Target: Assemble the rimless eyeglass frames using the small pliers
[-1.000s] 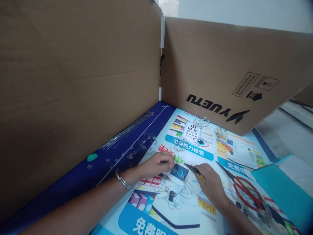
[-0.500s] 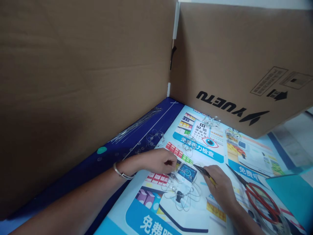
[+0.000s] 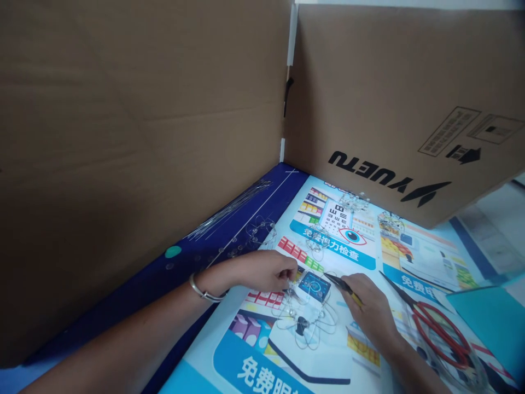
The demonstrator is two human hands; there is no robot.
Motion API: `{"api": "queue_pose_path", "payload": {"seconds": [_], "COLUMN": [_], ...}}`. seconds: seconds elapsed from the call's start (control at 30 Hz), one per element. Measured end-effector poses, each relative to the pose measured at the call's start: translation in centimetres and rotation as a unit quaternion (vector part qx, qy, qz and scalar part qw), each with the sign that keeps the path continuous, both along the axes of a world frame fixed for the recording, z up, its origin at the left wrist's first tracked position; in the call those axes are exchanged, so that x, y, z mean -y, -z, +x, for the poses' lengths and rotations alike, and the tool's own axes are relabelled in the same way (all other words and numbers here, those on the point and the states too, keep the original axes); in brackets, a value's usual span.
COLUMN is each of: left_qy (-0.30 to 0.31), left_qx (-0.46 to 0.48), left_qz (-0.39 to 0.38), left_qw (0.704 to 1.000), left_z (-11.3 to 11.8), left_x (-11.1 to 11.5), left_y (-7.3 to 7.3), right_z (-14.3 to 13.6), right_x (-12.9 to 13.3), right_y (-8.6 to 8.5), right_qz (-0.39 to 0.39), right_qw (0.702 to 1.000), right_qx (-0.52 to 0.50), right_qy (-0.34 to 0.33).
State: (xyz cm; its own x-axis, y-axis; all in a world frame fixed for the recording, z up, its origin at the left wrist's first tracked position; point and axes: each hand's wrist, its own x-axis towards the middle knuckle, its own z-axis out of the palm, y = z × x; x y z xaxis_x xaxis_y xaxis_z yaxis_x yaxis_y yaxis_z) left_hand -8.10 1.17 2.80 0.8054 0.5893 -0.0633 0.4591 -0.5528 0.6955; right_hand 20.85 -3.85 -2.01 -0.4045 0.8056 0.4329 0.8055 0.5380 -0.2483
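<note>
Head view | left hand (image 3: 273,271) was curled, its grip's contents unclear | right hand (image 3: 371,305) had its grip clamped on black-and-yellow metal pliers (image 3: 345,289) | silvery, petal-looped wire piece with clear beads (image 3: 310,328) lay on poster-covered desk (image 3: 328,353), below both hands

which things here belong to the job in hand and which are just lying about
In the job:
pliers-like tool, held in right hand
beaded wire loops, by left hand
wire bundle and loose beads, likely supplies

Seemingly just lying about:
red-handled scissors
green disc
</note>
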Motion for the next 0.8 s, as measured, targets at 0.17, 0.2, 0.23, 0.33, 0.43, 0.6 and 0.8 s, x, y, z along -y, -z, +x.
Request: {"api": "queue_pose_path", "payload": {"seconds": [0.17, 0.2, 0.23, 0.33, 0.43, 0.6, 0.8], "left_qy": [0.007, 0.012, 0.016, 0.034, 0.042, 0.045, 0.054], "left_qx": [0.049, 0.054, 0.055, 0.047, 0.038, 0.043, 0.08], "left_qz": [0.099, 0.106, 0.116, 0.147, 0.157, 0.141, 0.093], "left_qw": [0.994, 0.993, 0.992, 0.987, 0.986, 0.988, 0.991], "left_z": [0.9, 1.2, 1.4, 2.1, 2.6, 2.9, 2.7], "left_x": [1.3, 1.6, 1.9, 2.5, 2.9, 2.9, 2.4], "left_y": [-0.9, -1.0, -1.1, -1.0, -0.8, -0.4, -0.5], "right_z": [-0.2, -0.3, -0.3, -0.3, -0.4, -0.5, -0.5], "right_x": [0.1, 0.1, 0.1, 0.2, 0.2, 0.3, 0.3], "right_y": [-0.1, -0.1, -0.2, -0.2, -0.2, -0.3, -0.5], "right_qz": [-0.008, -0.008, -0.008, -0.002, 0.001, -0.011, -0.005], "right_qw": [1.0, 1.0, 1.0, 1.0, 0.999, 1.0, 1.0], "right_qx": [-0.013, -0.016, -0.019, -0.027, -0.033, -0.027, -0.028], "right_qy": [0.0, 0.0, -0.001, -0.006, -0.009, -0.001, -0.011]}}
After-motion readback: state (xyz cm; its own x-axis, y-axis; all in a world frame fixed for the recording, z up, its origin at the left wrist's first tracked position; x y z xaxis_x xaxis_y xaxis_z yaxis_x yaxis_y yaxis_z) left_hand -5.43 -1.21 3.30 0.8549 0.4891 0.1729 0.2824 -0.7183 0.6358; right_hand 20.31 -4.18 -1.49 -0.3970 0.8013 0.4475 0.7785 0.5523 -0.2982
